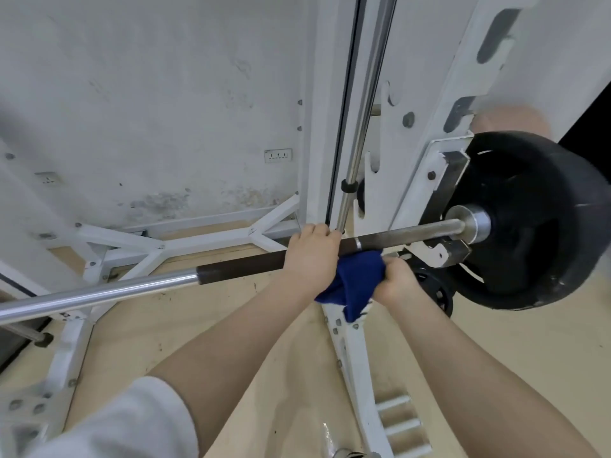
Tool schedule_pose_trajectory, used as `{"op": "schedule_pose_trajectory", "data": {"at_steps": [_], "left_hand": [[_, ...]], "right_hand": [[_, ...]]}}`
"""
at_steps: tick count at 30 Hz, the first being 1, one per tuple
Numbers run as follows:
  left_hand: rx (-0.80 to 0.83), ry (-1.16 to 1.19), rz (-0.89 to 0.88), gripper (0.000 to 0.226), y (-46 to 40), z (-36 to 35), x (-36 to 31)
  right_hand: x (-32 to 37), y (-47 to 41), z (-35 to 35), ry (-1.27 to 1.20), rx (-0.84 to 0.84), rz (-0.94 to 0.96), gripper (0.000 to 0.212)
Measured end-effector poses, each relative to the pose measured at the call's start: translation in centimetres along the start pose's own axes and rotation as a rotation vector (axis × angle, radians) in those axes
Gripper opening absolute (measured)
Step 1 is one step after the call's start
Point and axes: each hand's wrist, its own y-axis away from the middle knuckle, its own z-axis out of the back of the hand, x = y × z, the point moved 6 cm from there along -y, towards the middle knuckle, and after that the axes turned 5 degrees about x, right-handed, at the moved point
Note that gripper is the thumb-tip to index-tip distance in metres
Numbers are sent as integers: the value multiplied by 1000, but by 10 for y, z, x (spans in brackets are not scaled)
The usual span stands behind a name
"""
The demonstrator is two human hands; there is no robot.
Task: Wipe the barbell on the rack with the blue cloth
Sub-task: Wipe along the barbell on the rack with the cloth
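Left hand (310, 252) wrapped over the barbell (231, 266) at centre frame, fingers curled round the dark sleeve section, steadying it. Right hand (395, 280) just right of it and slightly lower, fingers bunched on the blue cloth (355, 282), pinching it in a wad. Cloth pressed up against the underside of the bar just below the silver ring mark, loose tail hanging down toward the white rack (350, 352) leg.

Barbell lying across the rack, running from lower left of the frame up to the black weight plate (535, 226) at right.

Judging by position: wiping under way on the dark stretch near the right-hand end. Cannot tell which parts already cleaned; no visible difference in the finish. Probably left to do: the long chrome run toward lower left, the short bare length between cloth and plate collar, and the far side of the bar.
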Motion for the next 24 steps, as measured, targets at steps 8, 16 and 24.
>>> {"op": "schedule_pose_trajectory", "data": {"at_steps": [8, 16, 24], "left_hand": [[-33, 48, 75, 41, -5, -5, 4], [-16, 135, 169, 23, -8, -1, 8], [-105, 358, 241, 54, 2, -5, 16]], "right_hand": [[26, 27, 10, -244, -30, 228, 10], [-2, 59, -59, 1045, 136, 1043, 22], [68, 41, -41, 1963, -120, 1003, 35]]}}
